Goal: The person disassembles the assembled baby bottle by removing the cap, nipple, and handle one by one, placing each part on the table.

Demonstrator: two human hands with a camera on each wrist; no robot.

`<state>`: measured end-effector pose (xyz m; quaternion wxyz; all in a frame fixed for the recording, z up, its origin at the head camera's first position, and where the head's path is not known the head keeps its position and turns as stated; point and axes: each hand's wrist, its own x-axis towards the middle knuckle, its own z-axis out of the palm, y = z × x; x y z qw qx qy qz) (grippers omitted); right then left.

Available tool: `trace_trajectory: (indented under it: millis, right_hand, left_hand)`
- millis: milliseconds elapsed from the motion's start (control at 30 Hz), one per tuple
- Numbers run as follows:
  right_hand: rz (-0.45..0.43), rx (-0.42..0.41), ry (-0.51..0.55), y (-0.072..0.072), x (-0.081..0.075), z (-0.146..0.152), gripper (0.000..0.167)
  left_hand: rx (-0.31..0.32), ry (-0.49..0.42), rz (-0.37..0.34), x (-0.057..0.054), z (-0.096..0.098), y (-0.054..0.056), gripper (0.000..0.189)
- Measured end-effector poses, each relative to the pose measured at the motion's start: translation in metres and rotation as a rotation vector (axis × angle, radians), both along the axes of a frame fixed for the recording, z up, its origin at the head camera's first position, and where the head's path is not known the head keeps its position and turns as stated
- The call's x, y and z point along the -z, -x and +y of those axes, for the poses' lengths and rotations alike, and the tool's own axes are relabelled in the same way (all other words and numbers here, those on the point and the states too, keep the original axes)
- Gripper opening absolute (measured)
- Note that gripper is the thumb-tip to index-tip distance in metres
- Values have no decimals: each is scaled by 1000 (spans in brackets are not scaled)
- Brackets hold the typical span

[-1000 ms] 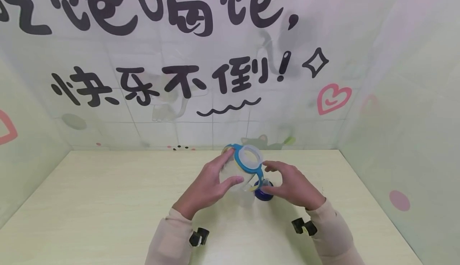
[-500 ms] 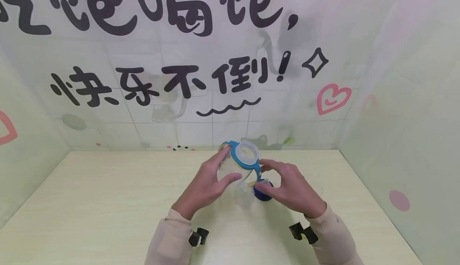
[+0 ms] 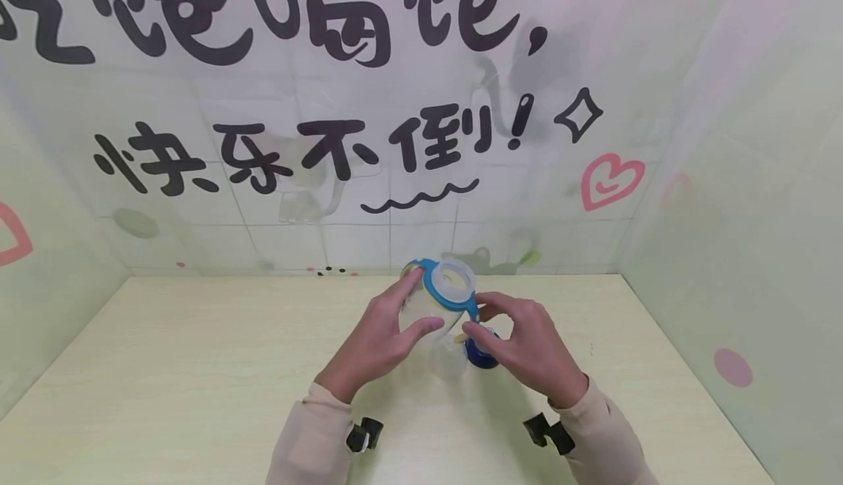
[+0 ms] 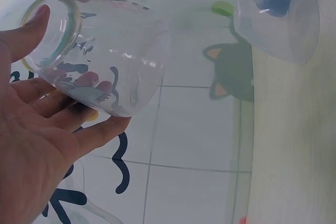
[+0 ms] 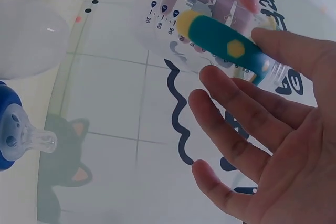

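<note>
My left hand (image 3: 375, 342) holds a clear baby bottle (image 4: 121, 51), tilted, its open mouth toward the upper right in the head view. Round the bottle's neck sits a blue handle ring (image 3: 432, 287) with yellow-tipped grips. My right hand (image 3: 536, 346) has its thumb and forefinger on either side of the right grip (image 5: 218, 38), pinching it near the neck; its other fingers are spread apart. Below the bottle, on the table, stand a translucent dome cap (image 4: 283, 22) and a blue screw collar with a clear nipple (image 5: 21, 132).
The pale wooden table (image 3: 217, 375) reaches back to a printed wall (image 3: 316, 243), with side walls left and right. Black wrist mounts (image 3: 549, 433) sit by both sleeves.
The bottle has risen slightly up and left in the left hand. My right hand has moved in, and its thumb and forefinger have come together on the grip.
</note>
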<state>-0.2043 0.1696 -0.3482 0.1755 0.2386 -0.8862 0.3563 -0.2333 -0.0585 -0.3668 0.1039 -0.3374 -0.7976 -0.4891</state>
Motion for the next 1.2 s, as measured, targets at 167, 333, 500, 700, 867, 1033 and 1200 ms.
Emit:
trace_trajectory:
  millis: [167,333,500,700,867,1033,1200]
  right_hand:
    - [-4,18,26,-3,0,-3,24]
    - [-1,29,24,-5,-1,-5,20]
    - [65,35,-6,-4,1,-4,17]
    - [89,42,-14,-4,1,-4,16]
    - [125,61,-15,-5,1,-4,19]
    - [153,74,-11,-5,1,-4,20]
    - [162,83,13,-5,1,-4,21]
  left_hand:
    - [2,7,2,0,0,0,71]
    - [3,12,5,1,1,1,71]
    - [5,9,4,2,2,1,70]
    - [4,10,3,2,2,1,71]
    - [-2,12,-9,1,3,0,72]
    - [-18,15,-27,0,3,-1,72]
    - [-43,39,-55,0,3,-2,70]
